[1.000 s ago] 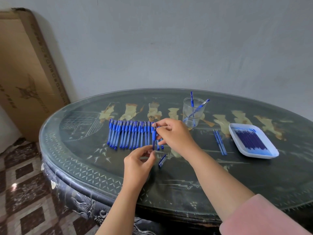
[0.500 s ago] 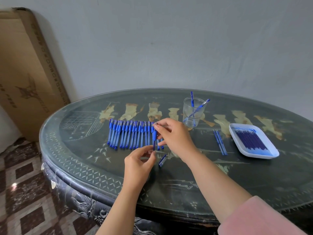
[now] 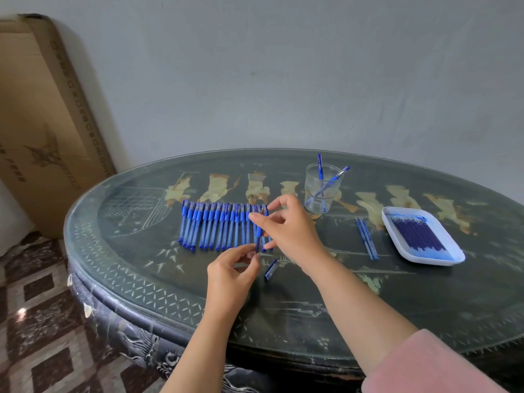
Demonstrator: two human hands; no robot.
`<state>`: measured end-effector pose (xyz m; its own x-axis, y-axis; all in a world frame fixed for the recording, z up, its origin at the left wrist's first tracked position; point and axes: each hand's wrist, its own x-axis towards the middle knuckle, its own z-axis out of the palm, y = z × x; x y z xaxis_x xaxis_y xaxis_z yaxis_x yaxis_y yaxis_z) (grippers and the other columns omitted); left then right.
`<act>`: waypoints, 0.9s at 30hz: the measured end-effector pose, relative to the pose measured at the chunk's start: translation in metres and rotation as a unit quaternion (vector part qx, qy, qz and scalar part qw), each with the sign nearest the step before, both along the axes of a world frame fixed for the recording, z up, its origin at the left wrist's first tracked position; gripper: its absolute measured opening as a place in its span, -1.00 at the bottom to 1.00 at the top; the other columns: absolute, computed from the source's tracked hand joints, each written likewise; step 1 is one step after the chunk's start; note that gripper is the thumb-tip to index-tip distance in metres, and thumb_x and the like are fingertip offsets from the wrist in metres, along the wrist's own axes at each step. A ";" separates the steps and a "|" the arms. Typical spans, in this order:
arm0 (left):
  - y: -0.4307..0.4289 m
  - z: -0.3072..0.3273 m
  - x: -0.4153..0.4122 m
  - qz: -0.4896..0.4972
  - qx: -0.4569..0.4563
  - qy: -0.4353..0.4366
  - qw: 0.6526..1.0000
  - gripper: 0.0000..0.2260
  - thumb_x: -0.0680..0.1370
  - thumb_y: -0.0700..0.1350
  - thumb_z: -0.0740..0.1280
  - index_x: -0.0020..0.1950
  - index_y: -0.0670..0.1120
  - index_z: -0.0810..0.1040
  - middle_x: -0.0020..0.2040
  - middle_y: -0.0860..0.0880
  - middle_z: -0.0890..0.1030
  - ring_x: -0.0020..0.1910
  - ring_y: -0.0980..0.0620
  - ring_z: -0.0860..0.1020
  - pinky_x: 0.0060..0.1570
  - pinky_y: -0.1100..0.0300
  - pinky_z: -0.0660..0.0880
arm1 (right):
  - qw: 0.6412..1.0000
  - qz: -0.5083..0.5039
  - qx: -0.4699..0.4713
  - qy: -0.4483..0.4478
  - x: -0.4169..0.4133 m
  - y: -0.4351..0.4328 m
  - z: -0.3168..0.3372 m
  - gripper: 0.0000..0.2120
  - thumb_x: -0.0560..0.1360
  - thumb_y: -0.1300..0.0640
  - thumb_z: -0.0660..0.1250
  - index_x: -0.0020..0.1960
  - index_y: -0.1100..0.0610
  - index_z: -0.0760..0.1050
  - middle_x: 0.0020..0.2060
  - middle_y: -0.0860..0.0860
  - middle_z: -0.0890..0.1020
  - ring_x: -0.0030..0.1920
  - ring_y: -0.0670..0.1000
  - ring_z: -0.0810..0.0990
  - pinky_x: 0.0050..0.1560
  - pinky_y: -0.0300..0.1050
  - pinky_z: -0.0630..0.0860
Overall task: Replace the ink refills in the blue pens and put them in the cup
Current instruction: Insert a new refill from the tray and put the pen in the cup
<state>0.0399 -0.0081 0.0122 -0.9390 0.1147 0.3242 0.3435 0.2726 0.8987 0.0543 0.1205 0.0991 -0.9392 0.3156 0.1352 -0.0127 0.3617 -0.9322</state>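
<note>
**Pen-refilling table, contents listed left to right**

- Cardboard box (image 3: 42,123): leaning against the wall, off the table.
- Round dark table (image 3: 312,307): carrying everything below.
- Row of blue pens (image 3: 215,228): lying side by side, capped ends pointing away from the person, waiting their turn.
- Left hand (image 3: 229,276): pinching the near, lower end of the held pen between thumb and fingertips.
- Held pen (image 3: 258,236): standing tilted just in front of the row's right end. Its long axis is running from the left hand up and away to the right hand.
- Pen cap (image 3: 270,269): lying loose on the table just beside the left hand.
- Right hand (image 3: 289,234): pinching the pen's upper tip end with thumb and forefinger, the other fingers spreading free. It looks to be working the tip section loose or tight; which one I cannot tell.
- Clear cup (image 3: 314,199): standing beyond and to the right of the right hand, two pens in the cup (image 3: 329,184) leaning inside. The right hand is much the nearer one.
- Two loose refills (image 3: 367,239): lying parallel between cup and tray.
- White tray (image 3: 431,260): holding a batch of blue refills (image 3: 416,234), also on the right hand's side.
</note>
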 end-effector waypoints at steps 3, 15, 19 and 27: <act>0.000 0.000 0.000 0.003 -0.001 0.001 1.000 -0.83 0.47 -0.23 0.46 0.03 -0.06 0.68 -0.12 0.10 0.66 -0.14 0.32 0.60 -0.14 0.51 0.47 | 1.000 0.024 -0.013 -0.005 0.002 0.001 0.002 -0.71 0.59 0.04 0.30 0.30 0.00 0.43 -0.06 0.14 0.60 -0.12 0.03 0.64 -0.26 -0.06 0.67; 0.000 0.000 0.000 -0.009 -0.010 0.010 1.000 -0.84 0.48 -0.23 0.46 0.03 -0.04 0.67 -0.11 0.11 0.66 -0.12 0.31 0.60 -0.13 0.50 0.48 | 0.999 -0.015 0.027 0.017 0.001 0.001 -0.006 -0.77 0.53 -0.02 0.38 0.04 0.12 0.49 -0.12 0.06 0.64 -0.18 -0.02 0.66 -0.25 -0.11 0.67; 0.001 -0.001 -0.001 -0.004 -0.010 0.007 1.000 -0.84 0.48 -0.23 0.46 0.03 -0.06 0.68 -0.12 0.09 0.67 -0.12 0.32 0.59 -0.12 0.48 0.49 | 1.000 0.016 0.007 0.007 0.003 0.001 -0.004 -0.76 0.60 0.05 0.28 0.25 0.04 0.52 -0.09 0.07 0.61 -0.14 -0.03 0.64 -0.18 -0.07 0.67; 0.001 0.001 -0.001 -0.011 -0.014 -0.006 1.000 -0.83 0.48 -0.19 0.47 0.05 -0.02 0.68 -0.13 0.13 0.67 -0.11 0.30 0.59 -0.09 0.45 0.51 | 1.000 0.015 0.008 0.000 0.004 0.003 -0.005 -0.77 0.59 0.05 0.30 0.16 0.15 0.58 -0.05 0.05 0.64 -0.18 -0.07 0.65 -0.17 -0.11 0.67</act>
<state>0.0387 -0.0068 0.0131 -0.9395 0.1453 0.3101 0.3401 0.2905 0.8944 0.0582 0.1234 0.0942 -0.9483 0.2846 0.1404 -0.0243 0.3762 -0.9262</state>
